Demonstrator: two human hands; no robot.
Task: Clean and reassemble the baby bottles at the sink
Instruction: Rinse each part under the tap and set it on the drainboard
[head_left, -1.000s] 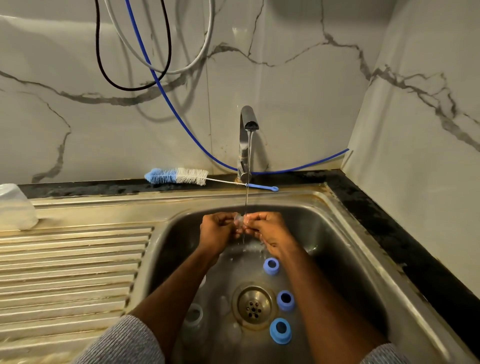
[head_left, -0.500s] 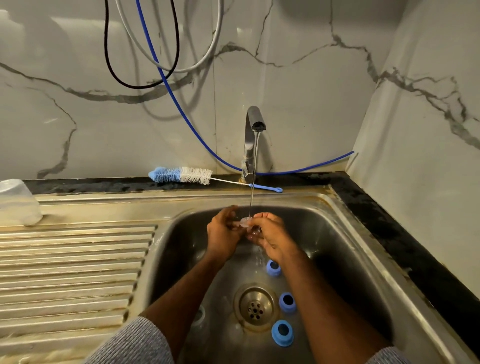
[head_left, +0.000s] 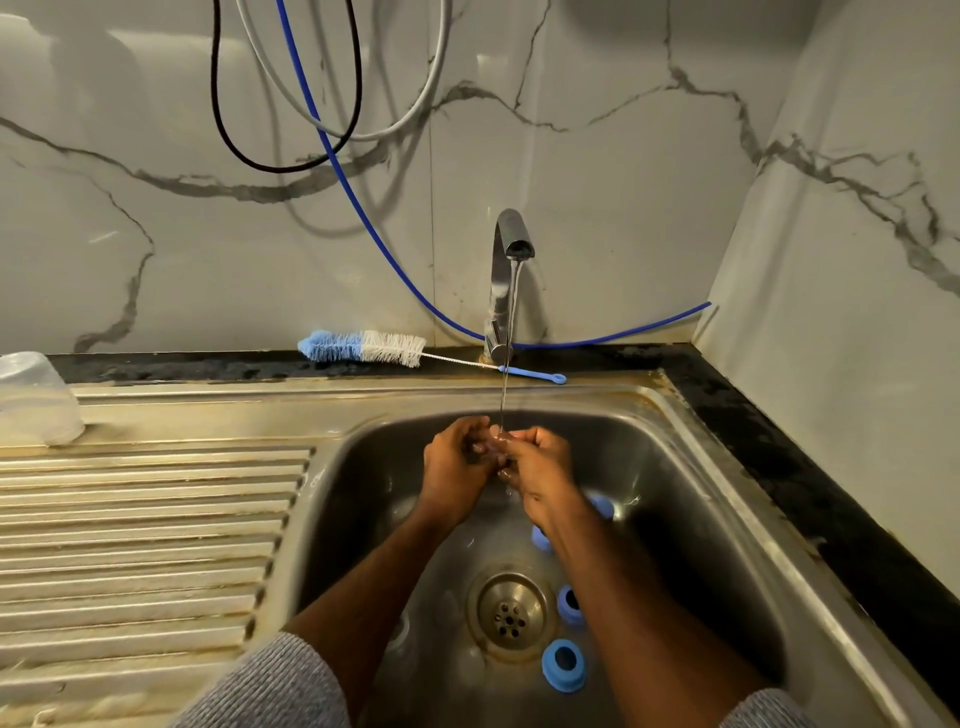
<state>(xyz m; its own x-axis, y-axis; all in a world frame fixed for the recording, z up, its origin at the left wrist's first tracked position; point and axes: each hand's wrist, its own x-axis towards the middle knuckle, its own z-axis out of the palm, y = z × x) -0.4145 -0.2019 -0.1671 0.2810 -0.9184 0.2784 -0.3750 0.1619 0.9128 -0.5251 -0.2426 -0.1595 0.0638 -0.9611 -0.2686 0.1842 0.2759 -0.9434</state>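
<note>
While water runs from the tap (head_left: 511, 244), I have my left hand (head_left: 457, 462) and right hand (head_left: 540, 467) together under the stream over the sink (head_left: 691, 499), fingers curled round something small and clear; what it is I cannot tell. Blue bottle rings (head_left: 564, 665) lie on the basin floor beside the drain (head_left: 511, 613). A bottle brush (head_left: 363, 347) rests on the ledge behind.

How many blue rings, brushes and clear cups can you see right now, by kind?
Blue rings: 4, two partly hidden by the right arm
Bottle brush: 1
Clear cup: 1
Total: 6
</note>
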